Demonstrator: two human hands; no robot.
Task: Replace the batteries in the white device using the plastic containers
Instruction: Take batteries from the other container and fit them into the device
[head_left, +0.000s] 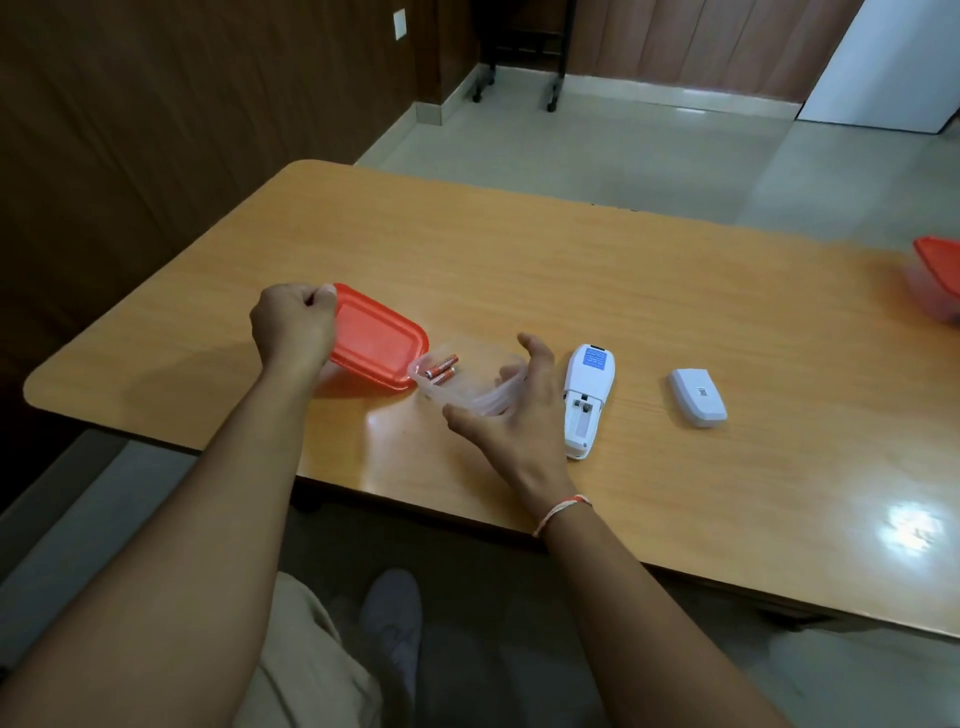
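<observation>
On the wooden table (519, 270), near its front edge, a clear plastic container (470, 387) sits between the person's two hands. The left hand (293, 325), at about nine o'clock from the container, is clenched on the far corner of the orange lid (376, 340), pinching its rim and holding the lid tilted up off the container; the lid's near right edge overlaps the container's left rim. Inside the container, at its ten o'clock corner just beside the lid, two orange batteries (441, 368) lie side by side. The right hand (511, 410) has its fingers spread and gently curved around the container's right end, thumb toward the near side; the blur there makes it impossible to tell whether the fingers actually grip the wall or only touch it. At three o'clock from that hand, just beside it, the white device (586, 400) lies back-up with its battery bay uncovered. Its white cover (696, 397) lies farther out at three o'clock, apart from the device. A second orange-lidded container (937, 278) stands at the table's far right edge, partly cut off.
</observation>
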